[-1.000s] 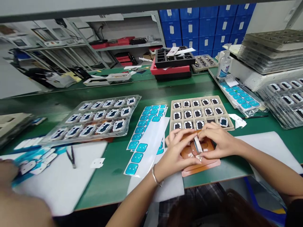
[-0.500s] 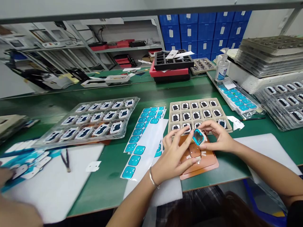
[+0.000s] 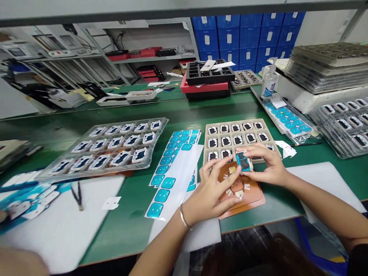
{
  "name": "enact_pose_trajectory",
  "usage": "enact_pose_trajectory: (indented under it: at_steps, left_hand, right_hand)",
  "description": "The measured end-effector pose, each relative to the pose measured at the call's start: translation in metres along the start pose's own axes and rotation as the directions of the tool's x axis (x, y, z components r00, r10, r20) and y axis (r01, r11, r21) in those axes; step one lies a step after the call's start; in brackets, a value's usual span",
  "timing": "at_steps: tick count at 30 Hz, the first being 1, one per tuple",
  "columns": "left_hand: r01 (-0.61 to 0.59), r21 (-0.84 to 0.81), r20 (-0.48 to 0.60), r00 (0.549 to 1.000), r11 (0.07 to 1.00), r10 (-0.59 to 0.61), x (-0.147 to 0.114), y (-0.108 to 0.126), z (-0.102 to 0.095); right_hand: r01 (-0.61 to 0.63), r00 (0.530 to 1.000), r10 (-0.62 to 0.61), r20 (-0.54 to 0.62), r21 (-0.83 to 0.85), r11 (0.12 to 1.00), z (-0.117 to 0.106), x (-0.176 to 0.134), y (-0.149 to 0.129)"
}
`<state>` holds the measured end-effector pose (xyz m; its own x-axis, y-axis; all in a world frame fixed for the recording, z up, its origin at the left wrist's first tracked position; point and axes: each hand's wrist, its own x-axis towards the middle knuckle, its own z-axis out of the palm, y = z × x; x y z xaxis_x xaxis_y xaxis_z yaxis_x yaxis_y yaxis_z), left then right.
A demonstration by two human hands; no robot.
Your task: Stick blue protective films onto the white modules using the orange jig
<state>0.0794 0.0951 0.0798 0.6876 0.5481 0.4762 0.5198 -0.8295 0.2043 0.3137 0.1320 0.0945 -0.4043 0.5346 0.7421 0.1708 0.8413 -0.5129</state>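
A small white rounded-square casing with a blue-filmed, dark-centred face (image 3: 243,162) is pinched between the thumb and fingers of my right hand (image 3: 266,165). My left hand (image 3: 214,188) is open beside it, its fingers spread and one fingertip at the casing's left edge. Below both hands lies a brown plate (image 3: 255,198) with a raised brown rounded-square pad (image 3: 237,184) and small white pieces around it. Directly behind is a beige tray (image 3: 205,142) of white casings with black centres. Left of my left hand lie sheets of blue rounded-square stickers (image 3: 162,195).
A clear tray (image 3: 161,132) of similar casings stands on the left. Black tweezers (image 3: 77,197) rest on a white foam sheet (image 3: 61,239), beside another person's blurred hand (image 3: 4,216). To the right are stacked trays (image 3: 342,126), a pump bottle (image 3: 269,83) and another foam sheet (image 3: 319,176).
My right hand has turned the casing, so its white side shows more and the blue face points further left. My left hand has barely moved. The other person's hand has shifted left.
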Motion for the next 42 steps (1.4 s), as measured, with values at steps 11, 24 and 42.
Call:
enact_pose_trajectory:
  at_steps: [11, 24, 42]
  left_hand:
    - [-0.010, 0.241, -0.421, 0.900, 0.970, 0.114, 0.006, 0.004, -0.009]
    - [-0.100, 0.240, -0.441, 0.875, 0.966, 0.200, 0.006, 0.007, -0.012]
    - [-0.205, 0.140, -0.488, 0.837, 0.969, 0.247, 0.004, 0.006, -0.004]
  right_hand:
    - [0.104, 0.983, -0.109, 0.145, 0.042, 0.994, -0.002, 0.002, -0.020]
    - [0.130, 0.973, -0.149, 0.179, 0.113, 0.985, 0.001, 0.002, -0.033]
    - [0.160, 0.978, -0.168, 0.127, 0.073, 0.984, 0.005, 0.002, -0.035]
